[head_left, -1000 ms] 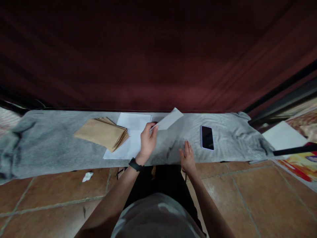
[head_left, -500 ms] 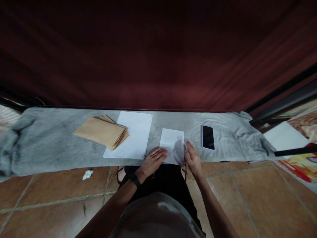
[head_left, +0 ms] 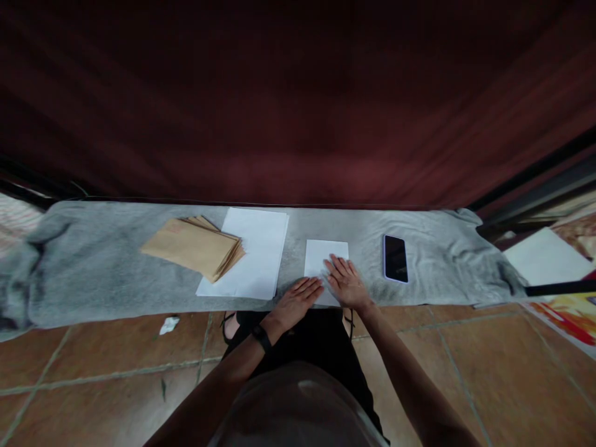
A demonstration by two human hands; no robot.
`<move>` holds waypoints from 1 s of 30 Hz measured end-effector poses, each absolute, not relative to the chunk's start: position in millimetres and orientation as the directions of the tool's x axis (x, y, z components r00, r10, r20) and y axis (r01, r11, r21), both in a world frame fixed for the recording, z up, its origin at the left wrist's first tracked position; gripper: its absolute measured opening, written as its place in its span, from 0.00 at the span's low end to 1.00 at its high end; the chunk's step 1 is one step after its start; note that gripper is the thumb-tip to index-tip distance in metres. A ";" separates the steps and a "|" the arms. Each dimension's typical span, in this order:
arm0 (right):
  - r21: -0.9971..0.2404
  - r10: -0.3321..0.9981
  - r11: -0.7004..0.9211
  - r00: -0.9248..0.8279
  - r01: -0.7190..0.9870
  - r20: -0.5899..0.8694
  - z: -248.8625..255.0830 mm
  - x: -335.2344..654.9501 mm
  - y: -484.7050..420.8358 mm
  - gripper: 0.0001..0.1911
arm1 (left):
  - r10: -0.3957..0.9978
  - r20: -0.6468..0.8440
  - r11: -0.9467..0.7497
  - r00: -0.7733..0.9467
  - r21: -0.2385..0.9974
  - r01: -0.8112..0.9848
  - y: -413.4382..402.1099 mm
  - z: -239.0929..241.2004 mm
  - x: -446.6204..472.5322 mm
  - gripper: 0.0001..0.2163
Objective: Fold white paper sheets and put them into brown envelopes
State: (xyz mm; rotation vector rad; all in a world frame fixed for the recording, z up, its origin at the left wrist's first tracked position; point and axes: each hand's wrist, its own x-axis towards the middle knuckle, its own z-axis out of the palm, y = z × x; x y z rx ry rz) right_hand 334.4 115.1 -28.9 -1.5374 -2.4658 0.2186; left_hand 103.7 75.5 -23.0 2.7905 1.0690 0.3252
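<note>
A soft, rumpled grey cloth with a plush-looking nap covers the long, narrow table [head_left: 107,267], bunching into folds at both ends. On it, at the person's left, a fanned stack of tan paper envelopes [head_left: 190,245], flat and rectangular, overlaps a pile of smooth white paper [head_left: 261,261] whose edges sit slightly out of line. A small white sheet [head_left: 319,251], rectangular and matte, lies flat at the near edge of the table, directly before the person, between the white pile and a smartphone [head_left: 395,259] with a glossy black screen and a pale lilac rim. Beyond hangs dark red material [head_left: 298,124] with faint creases; below is a floor [head_left: 139,347] of brown-orange tiles. Both forearms reach forward and angle inward, palms down, with a dark band [head_left: 261,337] around the left wrist. The left hand [head_left: 298,302] is flat, fingers extended and close together, their tips on the sheet's near left part. The right hand [head_left: 345,283] is open, fingers somewhat spread, pressed over the sheet's right side. Neither grips anything.
</note>
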 end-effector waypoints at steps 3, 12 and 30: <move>-0.268 0.930 0.367 -0.349 0.891 0.114 -29.8 347.1 126.9 0.27 | 0.683 0.138 -0.726 0.717 0.232 0.647 74.6 -21.1 102.2 0.23; -0.600 0.917 0.391 -0.350 0.698 0.190 -32.1 385.3 109.6 0.26 | 0.795 0.231 -0.587 0.561 0.529 0.613 83.6 -10.3 96.5 0.13; -0.693 0.975 0.215 -0.103 0.688 0.199 -29.1 379.9 80.9 0.19 | 0.986 -0.023 -0.069 0.167 0.850 0.522 104.9 -5.5 103.5 0.07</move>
